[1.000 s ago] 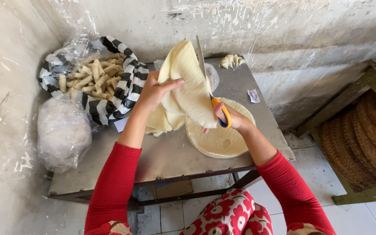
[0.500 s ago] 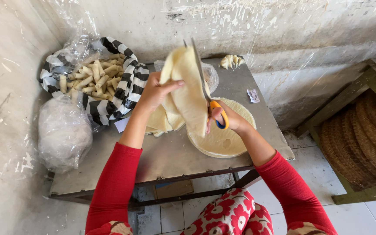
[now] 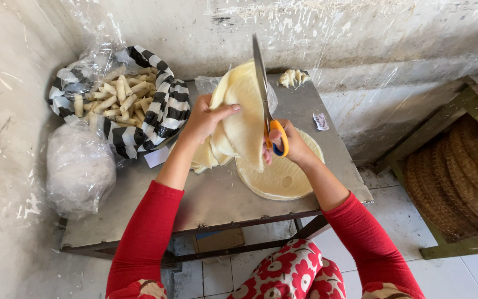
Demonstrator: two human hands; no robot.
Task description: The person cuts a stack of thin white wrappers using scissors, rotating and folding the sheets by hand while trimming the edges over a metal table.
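My left hand (image 3: pixel 204 119) holds up a folded stack of thin pale-yellow dough sheets (image 3: pixel 243 113) above the metal table (image 3: pixel 217 194). My right hand (image 3: pixel 290 145) grips orange-handled scissors (image 3: pixel 267 105), the blades pointing up along the right edge of the held sheets. Under my right hand lies a flat round stack of the same sheets (image 3: pixel 279 176) on the table. Part of the held sheets hangs down behind my left wrist.
A black-and-white striped basket lined with plastic (image 3: pixel 161 108) holds several small rolled pastries (image 3: pixel 113 98) at the table's back left. A tied clear plastic bag (image 3: pixel 79 169) sits front left. A dough scrap (image 3: pixel 293 77) lies at the back. Woven trays (image 3: pixel 460 177) stand at right.
The scissors have swung upright and shifted left, now running up along the held sheets. My left hand has lifted the folded sheets slightly higher.
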